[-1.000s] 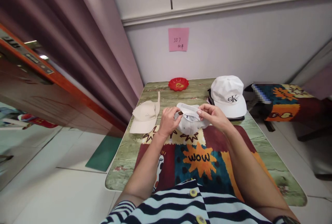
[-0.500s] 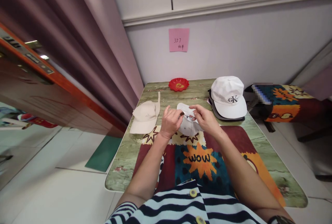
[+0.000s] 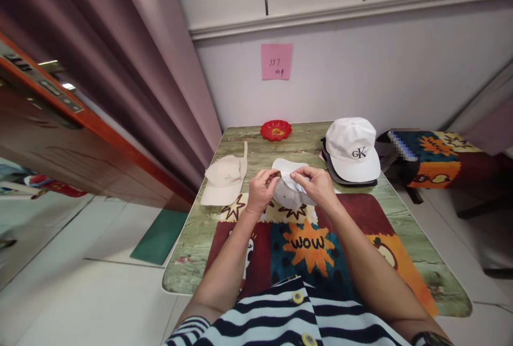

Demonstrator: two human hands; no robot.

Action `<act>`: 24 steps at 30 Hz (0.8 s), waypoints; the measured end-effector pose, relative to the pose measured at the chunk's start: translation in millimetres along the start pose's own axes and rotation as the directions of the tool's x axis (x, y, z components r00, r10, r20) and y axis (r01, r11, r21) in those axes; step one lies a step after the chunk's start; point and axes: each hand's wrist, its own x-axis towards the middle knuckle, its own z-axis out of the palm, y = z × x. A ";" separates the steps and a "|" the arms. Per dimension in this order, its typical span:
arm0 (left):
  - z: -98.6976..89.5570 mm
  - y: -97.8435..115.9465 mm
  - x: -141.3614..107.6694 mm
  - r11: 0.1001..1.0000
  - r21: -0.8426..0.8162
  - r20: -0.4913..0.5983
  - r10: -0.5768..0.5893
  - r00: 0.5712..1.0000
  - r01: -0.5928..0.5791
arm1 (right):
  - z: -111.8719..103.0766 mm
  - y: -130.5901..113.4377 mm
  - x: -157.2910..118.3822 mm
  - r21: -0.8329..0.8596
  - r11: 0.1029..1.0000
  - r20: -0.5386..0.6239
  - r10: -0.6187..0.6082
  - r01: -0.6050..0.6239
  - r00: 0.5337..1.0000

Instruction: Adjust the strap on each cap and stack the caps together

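Note:
A light grey baseball cap (image 3: pixel 285 195) lies at the middle of the table with its back toward me and its brim pointing away. My left hand (image 3: pixel 259 192) is closed at the cap's left rear edge, pinching a small dark buckle (image 3: pixel 278 173) on the strap. From the other side, my right hand (image 3: pixel 318 185) pinches the cap's thin strap between thumb and forefinger. Fingers partly hide the strap. Left of my hands sits a beige cap (image 3: pixel 224 175), its loose strap sticking up. On the right, a white cap (image 3: pixel 352 146) with black letters rests on darker caps (image 3: pixel 348 181).
A red scalloped dish (image 3: pixel 276 130) stands near the table's back edge. Under my forearms a colourful "WOW" mat (image 3: pixel 308 244) covers the front of the wood-patterned table (image 3: pixel 186 258). A pink note (image 3: pixel 277 62) is stuck on the wall. A curtain and door are at the left.
Both hands have come closer to the strap. My left fingers, raised before, are now curled in, and my right hand has shifted slightly left and down. The other caps stay put.

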 end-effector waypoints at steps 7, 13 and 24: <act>4.5 -3.2 -3.0 0.998 0.017 -0.004 0.058 0.998 -0.057 | 7.6 2.7 2.1 0.027 0.999 -0.096 0.046 -0.043 0.994; 3.8 3.8 -2.7 0.999 0.024 0.013 0.033 0.999 -0.033 | 6.8 13.3 3.0 0.060 0.995 0.017 0.077 -0.078 0.997; 10.0 15.9 -2.2 0.708 -0.500 0.160 -0.490 0.857 0.498 | 12.0 15.2 0.9 0.143 0.989 0.078 0.036 -0.047 0.996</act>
